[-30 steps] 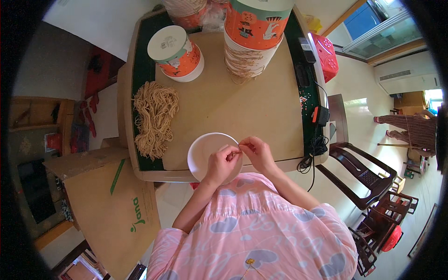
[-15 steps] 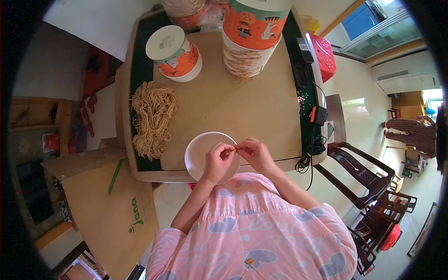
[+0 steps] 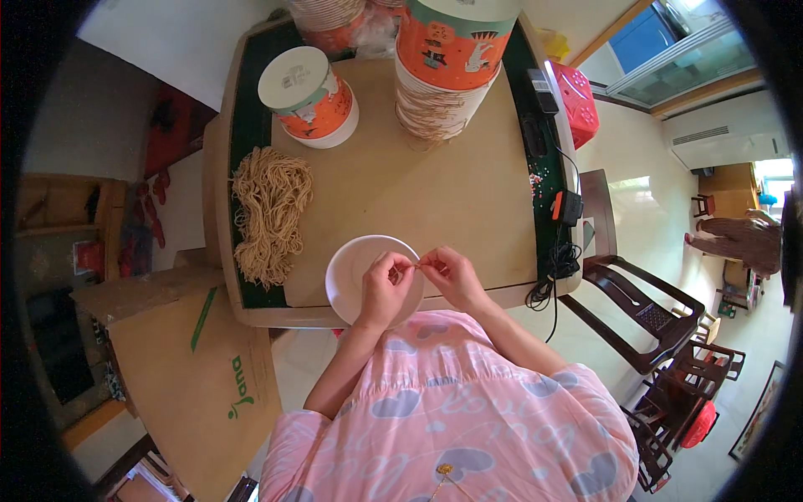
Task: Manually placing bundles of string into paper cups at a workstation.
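Observation:
Both my hands meet over the right side of a white round paper tub (image 3: 341,280) at the table's near edge. The thumb and fingers of my left hand (image 3: 386,289) are pinched together. My right hand (image 3: 452,276) is pinched too, its fingertips touching those of the left. A thin tan cord seems to be held between them, mostly hidden by the fingers. Left of the tub lies a loose bundle of tan cords (image 3: 272,213).
An upside-down orange and green paper tub (image 3: 318,113) stands at the back left, beside a tall stack of tubs (image 3: 447,75). Black cables (image 3: 560,259) and an adapter lie along the right edge. A cardboard box (image 3: 184,360) is at the left; a wooden chair (image 3: 644,314) stands right.
My hands stay pinched together over the tub, with only small shifts of the fingers. The whole view has slid slightly left. The distant person at the right has shifted a little.

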Tool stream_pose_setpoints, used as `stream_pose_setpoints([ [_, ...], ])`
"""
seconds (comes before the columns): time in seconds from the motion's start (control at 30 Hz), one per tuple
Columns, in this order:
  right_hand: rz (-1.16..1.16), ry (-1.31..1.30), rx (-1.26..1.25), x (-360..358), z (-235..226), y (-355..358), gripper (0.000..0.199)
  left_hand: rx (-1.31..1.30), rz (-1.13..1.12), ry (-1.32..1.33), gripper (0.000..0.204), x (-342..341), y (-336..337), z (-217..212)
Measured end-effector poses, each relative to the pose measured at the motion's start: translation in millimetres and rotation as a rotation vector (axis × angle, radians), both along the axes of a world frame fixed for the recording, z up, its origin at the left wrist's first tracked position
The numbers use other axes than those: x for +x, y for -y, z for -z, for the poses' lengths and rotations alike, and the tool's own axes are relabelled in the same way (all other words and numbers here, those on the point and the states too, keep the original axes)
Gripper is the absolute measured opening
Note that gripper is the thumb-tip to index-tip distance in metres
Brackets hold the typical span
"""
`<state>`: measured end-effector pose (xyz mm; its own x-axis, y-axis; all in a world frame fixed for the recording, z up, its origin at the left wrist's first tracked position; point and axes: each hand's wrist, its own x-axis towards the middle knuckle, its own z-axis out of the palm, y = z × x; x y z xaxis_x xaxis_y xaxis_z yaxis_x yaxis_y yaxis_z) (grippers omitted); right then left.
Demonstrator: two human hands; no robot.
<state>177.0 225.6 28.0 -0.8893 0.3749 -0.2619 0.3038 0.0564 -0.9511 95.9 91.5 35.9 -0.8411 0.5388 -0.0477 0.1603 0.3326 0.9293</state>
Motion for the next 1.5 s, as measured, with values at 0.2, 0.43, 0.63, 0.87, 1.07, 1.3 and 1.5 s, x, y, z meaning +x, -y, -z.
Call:
stream_pose_setpoints([
  [0.2,-0.007,0.030,-0.068,0,3,-2,0.007,-0.045,0.043,-0.007,0.006,0,2,-7],
  [0.43,0.026,-0.007,0.115,-2,-13,5,0.008,-0.060,0.022,-0.017,0.005,0,1,-6],
  [0.63,-0.009,-0.035,0.210,-3,-26,7,0.014,-0.012,-0.029,0.153,0.004,-2,7,2],
  [0.87,-0.120,-0.028,0.564,-6,-28,11,0.012,-0.010,-0.029,0.211,0.005,-4,12,3],
  [1.07,-0.165,0.023,0.581,-10,-29,12,0.008,0.012,-0.028,0.225,0.006,-5,16,12],
  [1.3,-0.165,-0.022,0.626,-9,-27,12,0.011,0.031,-0.029,0.268,0.005,-5,18,14],
  [1.5,-0.160,0.024,0.613,-8,-25,12,0.008,0.040,-0.034,0.245,0.005,-5,17,15],
])
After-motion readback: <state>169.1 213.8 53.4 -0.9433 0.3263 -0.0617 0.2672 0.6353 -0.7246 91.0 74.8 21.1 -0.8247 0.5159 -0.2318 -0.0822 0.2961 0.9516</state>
